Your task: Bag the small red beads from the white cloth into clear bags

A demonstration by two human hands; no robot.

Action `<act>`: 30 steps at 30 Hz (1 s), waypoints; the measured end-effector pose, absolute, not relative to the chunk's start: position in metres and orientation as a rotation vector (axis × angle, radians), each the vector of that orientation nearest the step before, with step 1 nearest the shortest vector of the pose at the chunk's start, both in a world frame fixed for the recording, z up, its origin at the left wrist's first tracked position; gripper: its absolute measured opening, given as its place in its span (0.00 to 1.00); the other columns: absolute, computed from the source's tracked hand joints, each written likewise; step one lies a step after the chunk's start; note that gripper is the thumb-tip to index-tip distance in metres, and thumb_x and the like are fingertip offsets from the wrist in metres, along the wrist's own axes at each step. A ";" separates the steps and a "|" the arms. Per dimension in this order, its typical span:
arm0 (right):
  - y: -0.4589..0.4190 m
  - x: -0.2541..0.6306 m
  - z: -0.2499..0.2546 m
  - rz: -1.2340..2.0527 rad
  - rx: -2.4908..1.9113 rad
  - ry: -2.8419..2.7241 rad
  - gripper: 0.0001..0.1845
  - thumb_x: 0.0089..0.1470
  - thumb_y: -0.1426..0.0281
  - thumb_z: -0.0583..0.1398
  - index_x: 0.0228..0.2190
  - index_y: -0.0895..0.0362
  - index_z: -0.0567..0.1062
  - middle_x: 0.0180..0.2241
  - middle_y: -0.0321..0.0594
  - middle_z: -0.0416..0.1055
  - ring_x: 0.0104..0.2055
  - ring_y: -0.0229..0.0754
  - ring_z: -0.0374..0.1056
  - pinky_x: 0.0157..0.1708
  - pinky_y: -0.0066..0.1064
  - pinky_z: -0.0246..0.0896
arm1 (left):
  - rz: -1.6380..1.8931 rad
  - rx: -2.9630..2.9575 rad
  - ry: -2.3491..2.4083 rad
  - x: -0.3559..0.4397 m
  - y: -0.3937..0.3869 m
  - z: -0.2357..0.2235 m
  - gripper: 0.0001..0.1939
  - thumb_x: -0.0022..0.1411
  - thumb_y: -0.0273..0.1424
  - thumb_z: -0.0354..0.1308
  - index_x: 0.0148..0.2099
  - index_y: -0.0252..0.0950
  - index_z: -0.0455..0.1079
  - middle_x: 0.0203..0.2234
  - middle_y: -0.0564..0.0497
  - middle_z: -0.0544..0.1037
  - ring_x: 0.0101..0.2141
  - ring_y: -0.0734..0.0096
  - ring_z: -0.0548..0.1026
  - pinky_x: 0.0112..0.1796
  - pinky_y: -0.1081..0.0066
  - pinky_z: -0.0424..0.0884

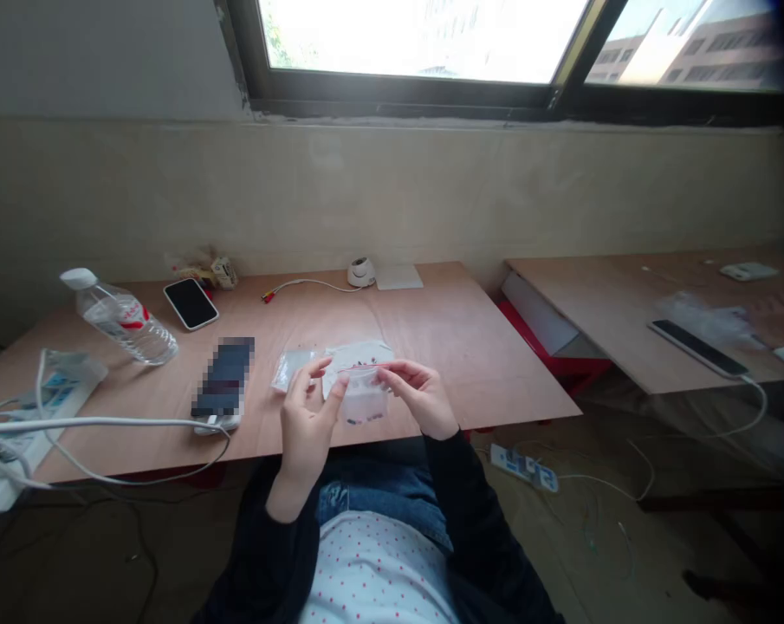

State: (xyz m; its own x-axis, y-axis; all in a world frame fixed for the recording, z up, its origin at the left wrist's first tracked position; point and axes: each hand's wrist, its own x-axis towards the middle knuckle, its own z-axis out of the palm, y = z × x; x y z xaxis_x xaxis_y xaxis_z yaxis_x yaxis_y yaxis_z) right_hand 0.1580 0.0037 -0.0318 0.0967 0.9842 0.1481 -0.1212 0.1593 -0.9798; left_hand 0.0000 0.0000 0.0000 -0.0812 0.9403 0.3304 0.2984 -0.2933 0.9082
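Observation:
Between my hands hangs a small clear zip bag (364, 405) with a red line along its top edge. Several tiny dark pieces lie at the bottom of the bag. My left hand (308, 416) pinches the bag's top left corner between thumb and fingers. At the top right corner, the thumb and fingers of my right hand (424, 397) are closed on the bag's edge. Behind it, a white sheet or packet (349, 354) lies on the table with several small dark and red bits on it. Another clear plastic bag (288, 368) lies flat beside my left hand.
On the left stand a water bottle (128, 319), a phone (191, 303), a pixelated phone (226, 377) and a power strip (54, 416) with white cables. A dome camera (361, 272) sits at the back. Another person's hand (781, 319) is at the right table (592, 295).

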 end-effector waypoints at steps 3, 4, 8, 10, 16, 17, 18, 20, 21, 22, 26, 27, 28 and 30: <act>0.002 0.156 -0.031 1.096 -1.054 -1.101 0.15 0.45 0.59 0.62 0.30 0.57 0.76 0.27 0.40 0.74 0.31 0.41 0.70 0.33 0.32 0.65 | 1.261 1.447 1.214 -0.004 0.009 -0.013 0.13 0.55 0.38 0.56 0.38 0.33 0.71 0.35 0.47 0.76 0.37 0.66 0.73 0.39 0.69 0.68; 0.001 0.155 -0.031 1.094 -1.060 -1.096 0.14 0.45 0.59 0.62 0.30 0.57 0.75 0.27 0.39 0.74 0.31 0.40 0.69 0.33 0.32 0.65 | 1.258 1.425 1.190 -0.005 0.009 -0.016 0.12 0.55 0.38 0.57 0.36 0.33 0.71 0.33 0.48 0.77 0.36 0.66 0.73 0.38 0.70 0.68; 0.001 0.151 -0.035 1.064 -1.084 -1.072 0.12 0.46 0.60 0.62 0.28 0.57 0.75 0.27 0.38 0.72 0.30 0.38 0.67 0.31 0.29 0.63 | 1.297 1.410 1.172 -0.007 0.007 -0.022 0.10 0.54 0.36 0.58 0.34 0.33 0.71 0.30 0.50 0.76 0.34 0.68 0.73 0.36 0.72 0.68; 0.000 0.150 -0.038 1.050 -1.084 -1.064 0.12 0.46 0.61 0.62 0.28 0.57 0.74 0.26 0.37 0.71 0.29 0.37 0.66 0.30 0.29 0.63 | 1.309 1.411 1.191 -0.005 0.006 -0.022 0.10 0.54 0.36 0.58 0.34 0.33 0.71 0.28 0.51 0.76 0.31 0.69 0.73 0.34 0.72 0.69; -0.001 0.147 -0.041 1.039 -1.059 -1.056 0.11 0.46 0.62 0.62 0.27 0.57 0.75 0.27 0.38 0.72 0.30 0.39 0.67 0.31 0.29 0.63 | 1.343 1.494 1.291 -0.003 0.003 -0.021 0.09 0.55 0.36 0.57 0.33 0.35 0.70 0.27 0.51 0.75 0.32 0.68 0.73 0.33 0.73 0.68; -0.001 0.147 -0.040 1.037 -1.057 -1.053 0.11 0.46 0.62 0.62 0.27 0.57 0.75 0.28 0.38 0.72 0.31 0.39 0.67 0.31 0.29 0.63 | 1.352 1.504 1.304 -0.003 0.002 -0.021 0.09 0.56 0.36 0.57 0.33 0.35 0.70 0.28 0.51 0.75 0.33 0.68 0.73 0.34 0.73 0.68; -0.002 0.147 -0.039 1.034 -1.058 -1.047 0.11 0.46 0.62 0.62 0.27 0.57 0.75 0.28 0.39 0.73 0.31 0.39 0.67 0.30 0.29 0.63 | 1.357 1.508 1.310 -0.003 0.002 -0.021 0.09 0.56 0.36 0.56 0.33 0.35 0.70 0.28 0.51 0.76 0.33 0.67 0.73 0.34 0.73 0.68; -0.002 0.146 -0.038 1.036 -1.063 -1.026 0.11 0.46 0.62 0.62 0.27 0.57 0.75 0.29 0.39 0.73 0.30 0.38 0.67 0.29 0.28 0.63 | 1.351 1.503 1.302 -0.002 0.001 -0.022 0.10 0.56 0.36 0.56 0.33 0.34 0.70 0.28 0.51 0.75 0.33 0.67 0.73 0.35 0.72 0.68; -0.002 0.146 -0.038 1.039 -1.069 -1.011 0.11 0.45 0.61 0.63 0.27 0.57 0.75 0.29 0.39 0.73 0.29 0.38 0.67 0.28 0.28 0.63 | 1.345 1.496 1.289 -0.002 0.001 -0.022 0.10 0.56 0.36 0.56 0.33 0.34 0.70 0.28 0.51 0.75 0.32 0.68 0.73 0.35 0.72 0.68; -0.003 0.147 -0.038 1.043 -1.077 -0.996 0.12 0.45 0.61 0.63 0.28 0.58 0.75 0.28 0.39 0.73 0.28 0.38 0.66 0.27 0.28 0.63 | 1.337 1.487 1.269 -0.002 0.002 -0.022 0.10 0.56 0.36 0.56 0.34 0.34 0.70 0.28 0.51 0.75 0.32 0.68 0.73 0.35 0.72 0.68; -0.005 0.148 -0.039 1.065 -1.098 -0.973 0.13 0.44 0.60 0.63 0.28 0.58 0.75 0.28 0.39 0.73 0.29 0.38 0.66 0.27 0.28 0.64 | 1.265 1.512 1.186 -0.001 0.003 -0.024 0.10 0.56 0.36 0.56 0.35 0.34 0.71 0.30 0.50 0.76 0.35 0.68 0.73 0.38 0.73 0.67; -0.005 0.148 -0.040 1.079 -1.095 -0.978 0.13 0.44 0.61 0.63 0.28 0.58 0.75 0.28 0.39 0.73 0.29 0.38 0.66 0.28 0.28 0.64 | 1.243 1.532 1.184 -0.001 0.003 -0.025 0.10 0.56 0.36 0.56 0.34 0.34 0.71 0.31 0.50 0.76 0.36 0.68 0.73 0.38 0.72 0.67; -0.006 0.148 -0.040 1.099 -1.087 -0.985 0.13 0.44 0.61 0.64 0.28 0.58 0.75 0.27 0.39 0.72 0.28 0.38 0.66 0.28 0.28 0.64 | 1.227 1.549 1.190 0.000 0.003 -0.025 0.10 0.56 0.36 0.56 0.34 0.34 0.71 0.31 0.50 0.76 0.36 0.68 0.73 0.39 0.72 0.67; -0.007 0.147 -0.042 1.151 -1.067 -0.994 0.13 0.43 0.61 0.64 0.28 0.58 0.75 0.25 0.37 0.72 0.27 0.37 0.65 0.27 0.28 0.64 | 1.220 1.564 1.216 0.001 0.003 -0.026 0.10 0.56 0.36 0.56 0.33 0.34 0.71 0.31 0.50 0.77 0.36 0.67 0.73 0.38 0.72 0.66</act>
